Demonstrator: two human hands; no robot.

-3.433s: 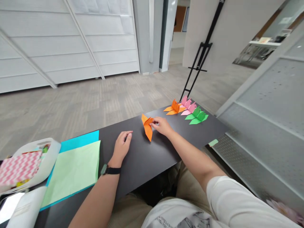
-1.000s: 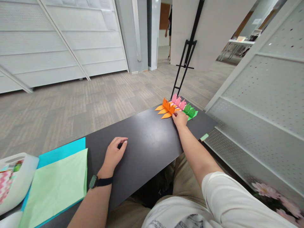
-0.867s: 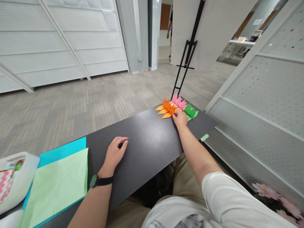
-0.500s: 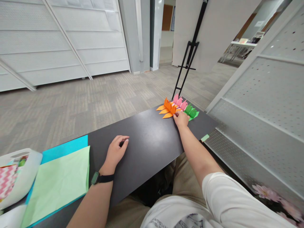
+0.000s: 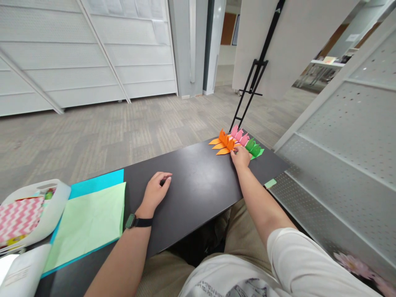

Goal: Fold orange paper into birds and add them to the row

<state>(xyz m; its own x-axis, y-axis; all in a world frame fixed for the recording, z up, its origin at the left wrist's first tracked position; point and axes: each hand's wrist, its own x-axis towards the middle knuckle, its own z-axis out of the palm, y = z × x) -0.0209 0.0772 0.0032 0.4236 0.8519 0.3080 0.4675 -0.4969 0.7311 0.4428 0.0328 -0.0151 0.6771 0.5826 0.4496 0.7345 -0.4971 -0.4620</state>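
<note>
Folded paper pieces stand in coloured rows at the far right of the dark table (image 5: 192, 185): orange ones (image 5: 223, 144), pink ones (image 5: 239, 135) and green ones (image 5: 254, 148). My right hand (image 5: 241, 157) is at the near side of the rows, between the orange and green pieces. Its fingers are bent together by the nearest orange piece, and whatever lies between the fingertips is too small to make out. My left hand (image 5: 157, 190), with a watch on the wrist, rests on the table's middle-left, fingers loosely curved, thumb apart, holding nothing.
Light green paper sheets (image 5: 88, 225) lie over blue sheets (image 5: 99, 181) at the left. Beside them stands a white basket (image 5: 60, 202) with a pink zigzag-patterned item. A black stand (image 5: 247, 97) rises behind the table; a perforated panel (image 5: 349, 123) is at the right.
The view has shifted, so the table and papers appear further right and more of the basket shows. My right hand stays by the paper pieces, and my left hand remains on the table.
</note>
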